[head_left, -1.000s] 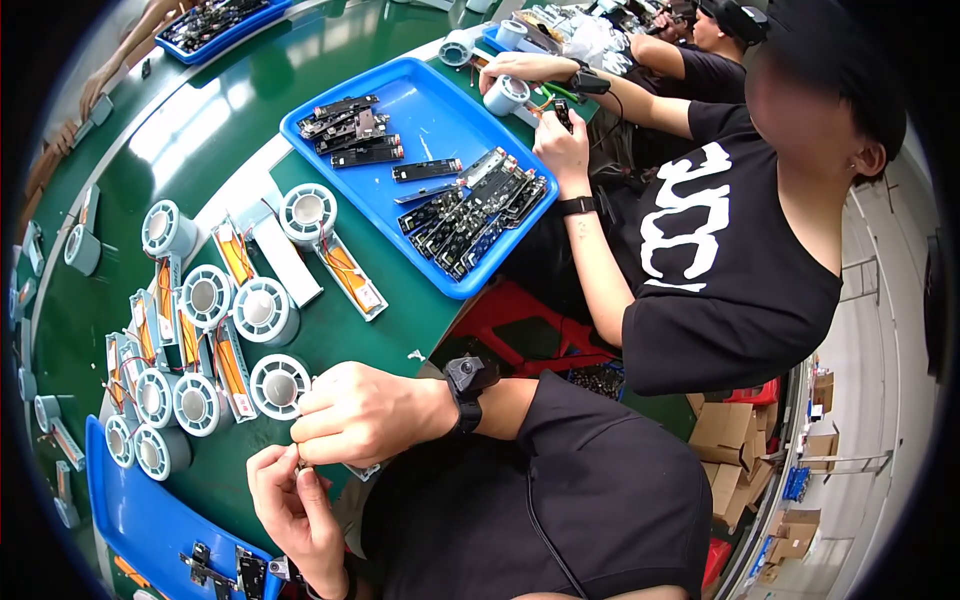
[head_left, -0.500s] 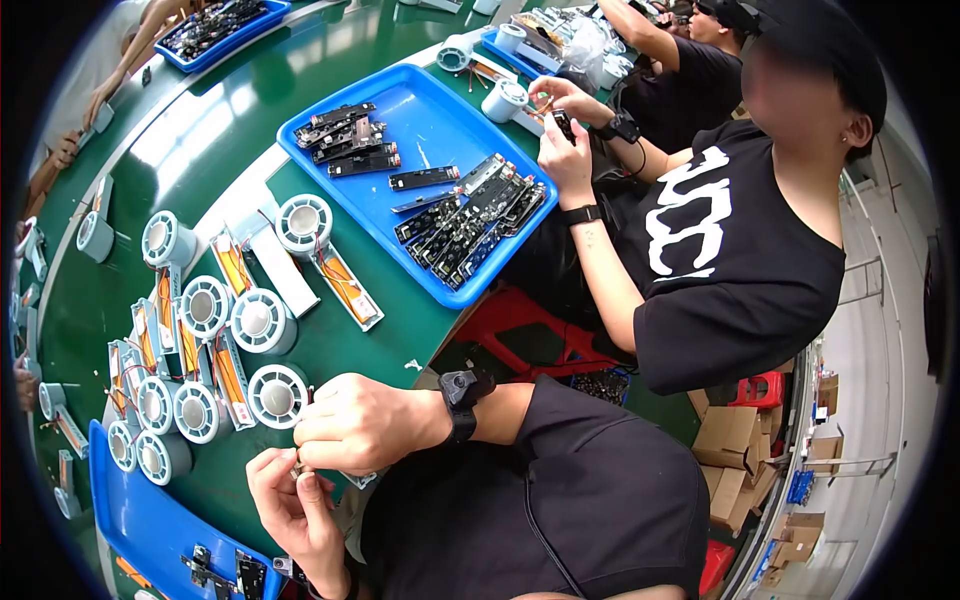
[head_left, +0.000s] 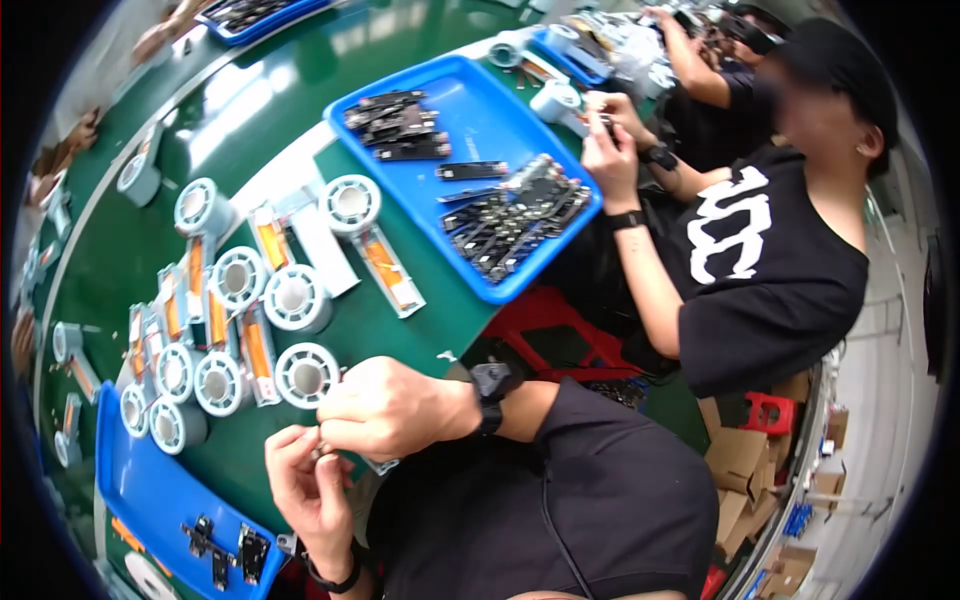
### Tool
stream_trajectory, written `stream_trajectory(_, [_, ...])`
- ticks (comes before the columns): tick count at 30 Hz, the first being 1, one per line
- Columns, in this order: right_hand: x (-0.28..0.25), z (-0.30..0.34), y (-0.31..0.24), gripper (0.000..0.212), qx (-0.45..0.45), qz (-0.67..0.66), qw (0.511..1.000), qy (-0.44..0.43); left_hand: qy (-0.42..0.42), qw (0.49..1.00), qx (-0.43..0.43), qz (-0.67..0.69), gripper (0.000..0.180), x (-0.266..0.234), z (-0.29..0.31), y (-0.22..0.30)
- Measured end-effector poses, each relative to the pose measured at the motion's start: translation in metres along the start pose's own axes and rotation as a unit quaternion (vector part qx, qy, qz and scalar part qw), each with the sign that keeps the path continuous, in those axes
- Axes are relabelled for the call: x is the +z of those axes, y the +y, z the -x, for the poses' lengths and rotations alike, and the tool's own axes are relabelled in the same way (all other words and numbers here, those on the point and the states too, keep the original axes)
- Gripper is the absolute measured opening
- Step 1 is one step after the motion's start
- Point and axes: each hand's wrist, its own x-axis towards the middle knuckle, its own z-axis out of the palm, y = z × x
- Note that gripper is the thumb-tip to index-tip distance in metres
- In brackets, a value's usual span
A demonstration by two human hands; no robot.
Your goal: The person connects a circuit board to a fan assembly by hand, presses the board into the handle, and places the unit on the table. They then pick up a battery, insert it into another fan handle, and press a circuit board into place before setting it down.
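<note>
My left hand point(head_left: 315, 495) is closed in a pinch, its thumb and fingertips around a tiny part too small to name. Pressed close against those fingertips is my right hand point(head_left: 395, 410), curled with the knuckles up and a black watch on the wrist; what its fingers grip is hidden. A pale piece of a housing point(head_left: 383, 466) peeks out beneath the right hand. Nearest to my hands is a light-blue round fan-like unit point(head_left: 308, 376) with a grille. Several similar units, each with a handle holding an orange strip and wires, lie grouped to its left.
A blue tray point(head_left: 395, 245) of black circuit boards point(head_left: 540, 205) stands ahead. Another blue tray point(head_left: 160, 500) at lower left holds a few black parts. A co-worker point(head_left: 770, 230) in black works close on the right. Red stools and cardboard boxes point(head_left: 740, 450) occupy the floor.
The view has shifted, so trays and units appear farther right. My hands stay pressed together with little change in grip. The co-worker's hands have moved slightly.
</note>
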Motion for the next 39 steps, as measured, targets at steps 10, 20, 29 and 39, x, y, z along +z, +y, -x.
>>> stream_trajectory(10, [-0.009,0.003,-0.005,0.019,0.038,-0.013,0.995,-0.092,-0.01,0.998,0.005,-0.068,0.023,-0.004,-0.005,0.004])
stream_trajectory(20, [-0.01,-0.007,-0.001,0.017,0.043,-0.049,0.991,-0.115,-0.019,0.997,-0.066,0.029,0.023,-0.005,-0.007,0.008])
stream_trajectory(29, [-0.023,-0.002,-0.002,0.019,0.059,-0.037,0.992,-0.101,-0.037,0.998,-0.032,0.038,0.026,0.004,-0.013,-0.002])
stream_trajectory(39, [-0.01,-0.004,0.014,0.015,-0.027,-0.037,0.992,-0.119,-0.011,0.999,0.004,0.047,0.015,-0.006,-0.004,-0.016])
